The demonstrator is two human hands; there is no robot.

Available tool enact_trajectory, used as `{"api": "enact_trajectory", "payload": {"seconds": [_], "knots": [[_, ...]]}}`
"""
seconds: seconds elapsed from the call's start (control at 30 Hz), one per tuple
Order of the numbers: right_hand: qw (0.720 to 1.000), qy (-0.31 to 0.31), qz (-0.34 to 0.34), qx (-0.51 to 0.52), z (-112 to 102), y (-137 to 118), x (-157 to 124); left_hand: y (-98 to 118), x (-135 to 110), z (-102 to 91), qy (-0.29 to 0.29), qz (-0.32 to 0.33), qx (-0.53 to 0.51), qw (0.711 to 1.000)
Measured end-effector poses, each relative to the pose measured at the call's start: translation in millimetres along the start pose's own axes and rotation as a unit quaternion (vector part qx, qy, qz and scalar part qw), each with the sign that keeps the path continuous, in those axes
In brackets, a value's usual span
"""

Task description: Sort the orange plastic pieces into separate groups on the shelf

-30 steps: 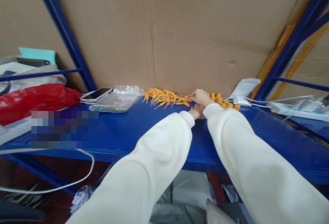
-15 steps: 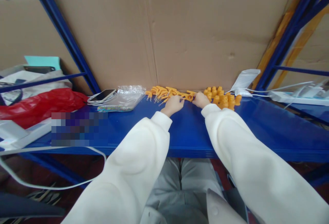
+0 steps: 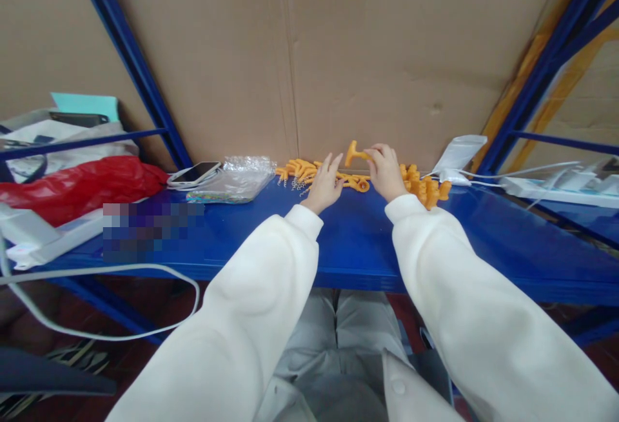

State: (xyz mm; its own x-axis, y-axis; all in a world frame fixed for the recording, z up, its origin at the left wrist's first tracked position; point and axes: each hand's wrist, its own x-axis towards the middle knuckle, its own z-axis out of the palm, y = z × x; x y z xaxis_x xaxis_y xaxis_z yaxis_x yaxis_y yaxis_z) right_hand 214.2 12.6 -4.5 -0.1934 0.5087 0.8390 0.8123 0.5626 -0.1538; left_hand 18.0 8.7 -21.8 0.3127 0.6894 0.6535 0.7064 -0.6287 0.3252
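My right hand [image 3: 387,171] is raised just over the shelf, its fingertips pinching an orange T-handled corkscrew [image 3: 354,153] by the shaft. The crossbar points left and the tip is hidden in the fingers. To the left, my left hand [image 3: 325,186] hovers with fingers spread and nothing in it. Behind and beside it lies a pile of orange corkscrews [image 3: 300,168] with metal spirals. An orange piece with a ring-shaped end [image 3: 362,184] lies between my hands. Several chunky orange pieces [image 3: 429,191] are grouped right of my right hand, which partly hides them.
On the blue shelf [image 3: 358,241] stand clear plastic bags [image 3: 242,183] and a phone [image 3: 197,173] at the left. Further left are a red bag [image 3: 97,190] and a white power strip [image 3: 62,241]. A white stand [image 3: 457,160] with cables is at the right; cardboard [image 3: 362,60] walls the back.
My right hand has lifted the corkscrew up from the orange pieces. The left hand has come away from them and spread its fingers. The view has shifted slightly.
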Motion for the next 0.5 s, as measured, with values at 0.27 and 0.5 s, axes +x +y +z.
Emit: {"api": "enact_trajectory", "payload": {"seconds": [0.27,0.5], "knots": [[0.988,-0.057,-0.096,0.103,8.2,-23.6,-1.0,-6.9,4.6,-16.2,0.028,-0.096,0.029,0.995],[0.993,-0.088,0.047,0.063,2.3,-21.4,-4.7,1.8,0.7,-24.2,0.047,-0.134,0.041,0.989]]}}
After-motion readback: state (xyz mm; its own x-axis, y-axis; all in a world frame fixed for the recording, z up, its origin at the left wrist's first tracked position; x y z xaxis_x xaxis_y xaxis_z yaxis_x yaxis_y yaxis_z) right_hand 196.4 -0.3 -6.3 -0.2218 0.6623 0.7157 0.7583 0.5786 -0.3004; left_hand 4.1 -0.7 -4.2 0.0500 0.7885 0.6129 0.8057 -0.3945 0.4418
